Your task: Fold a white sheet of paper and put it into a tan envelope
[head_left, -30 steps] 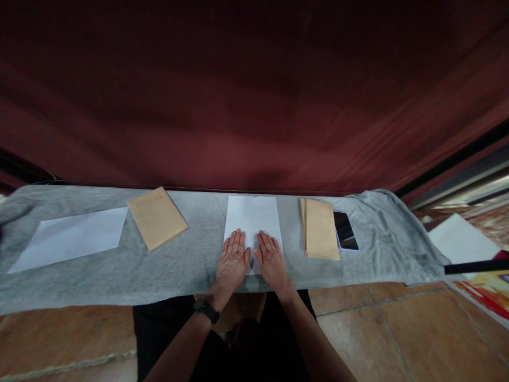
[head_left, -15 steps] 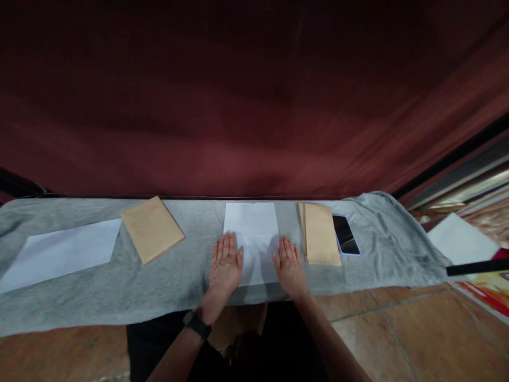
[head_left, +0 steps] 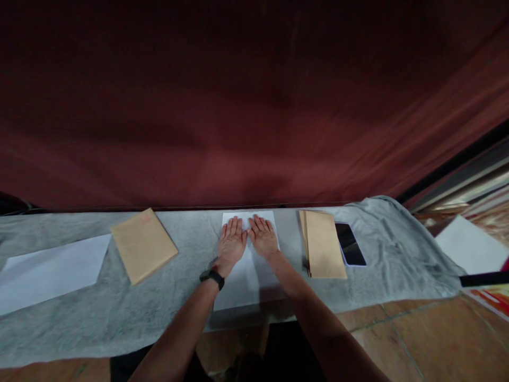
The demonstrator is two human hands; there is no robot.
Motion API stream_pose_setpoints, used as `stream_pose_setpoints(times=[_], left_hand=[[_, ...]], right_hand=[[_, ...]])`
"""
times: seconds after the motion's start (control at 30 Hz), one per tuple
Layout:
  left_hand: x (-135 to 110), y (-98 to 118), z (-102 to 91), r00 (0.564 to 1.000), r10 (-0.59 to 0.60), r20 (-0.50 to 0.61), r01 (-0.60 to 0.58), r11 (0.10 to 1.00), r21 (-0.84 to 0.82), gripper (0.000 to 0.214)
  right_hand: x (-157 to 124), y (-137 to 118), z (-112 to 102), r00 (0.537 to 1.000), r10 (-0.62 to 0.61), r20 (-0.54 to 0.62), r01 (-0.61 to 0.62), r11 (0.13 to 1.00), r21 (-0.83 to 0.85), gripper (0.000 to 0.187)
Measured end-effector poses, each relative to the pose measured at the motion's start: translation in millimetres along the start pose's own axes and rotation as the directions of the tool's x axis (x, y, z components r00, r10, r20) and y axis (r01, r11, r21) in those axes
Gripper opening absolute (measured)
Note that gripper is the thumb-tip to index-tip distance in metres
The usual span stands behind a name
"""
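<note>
A white sheet of paper (head_left: 244, 281) lies on the grey cloth (head_left: 186, 276) straight in front of me. My left hand (head_left: 231, 244) and my right hand (head_left: 261, 237) rest flat side by side on its far end, fingers stretched out, thumbs nearly touching. A black watch (head_left: 212, 278) sits on my left wrist. Neither hand holds anything.
A stack of tan envelopes (head_left: 323, 243) lies right of the sheet, with a dark phone (head_left: 350, 244) beside it. Left of me are a single tan envelope (head_left: 143, 244) and another white sheet (head_left: 47, 273). A dark red curtain (head_left: 254, 106) hangs behind; tiled floor (head_left: 417, 339) below.
Both hands slid from the near end of the sheet, apart to its side edges, then forward and together onto its far end.
</note>
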State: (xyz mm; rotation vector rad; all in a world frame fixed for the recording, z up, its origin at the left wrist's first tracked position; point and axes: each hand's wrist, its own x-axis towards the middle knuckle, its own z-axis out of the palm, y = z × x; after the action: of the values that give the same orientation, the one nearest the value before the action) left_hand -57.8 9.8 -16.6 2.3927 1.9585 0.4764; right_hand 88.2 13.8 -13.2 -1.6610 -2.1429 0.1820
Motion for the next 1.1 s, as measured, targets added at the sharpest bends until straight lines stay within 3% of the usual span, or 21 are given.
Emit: stream_pose_setpoints(times=[0.17, 0.37, 0.57, 0.9, 1.03, 1.1], left_hand=[[8.3, -6.0, -0.3, 0.999, -0.049, -0.023, 0.049, 0.999, 0.014, 0.059], [9.2, -1.7, -5.1, 0.998, -0.056, 0.033, 0.054, 0.996, 0.067, 0.055], [8.5, 0.4, -7.5, 0.994, -0.105, 0.038, 0.103, 0.992, 0.070, 0.060], [-4.9, -16.3, -8.1, 0.992, -0.121, -0.022, 0.122, 0.991, 0.055, 0.061], [-19.5, -26.7, -16.2, 0.990, -0.129, -0.047, 0.131, 0.991, 0.035, 0.059], [-34.6, -26.1, -22.4, 0.991, -0.112, -0.069, 0.115, 0.993, 0.027, 0.059]], right_hand=[[15.6, 5.0, 2.0, 0.990, 0.140, -0.037, -0.140, 0.990, -0.015, 0.051], [23.4, -1.3, 8.0, 0.999, -0.027, 0.035, 0.029, 0.999, -0.031, 0.049], [21.9, 8.3, 6.1, 0.995, 0.102, -0.013, -0.102, 0.988, -0.113, 0.057], [-13.2, 44.9, -9.4, 0.976, 0.178, -0.124, -0.201, 0.956, -0.213, 0.056], [-31.2, 38.5, -21.0, 0.963, 0.225, -0.149, -0.253, 0.947, -0.201, 0.056], [-48.6, 25.2, -25.2, 0.972, 0.190, -0.141, -0.214, 0.960, -0.180, 0.057]])
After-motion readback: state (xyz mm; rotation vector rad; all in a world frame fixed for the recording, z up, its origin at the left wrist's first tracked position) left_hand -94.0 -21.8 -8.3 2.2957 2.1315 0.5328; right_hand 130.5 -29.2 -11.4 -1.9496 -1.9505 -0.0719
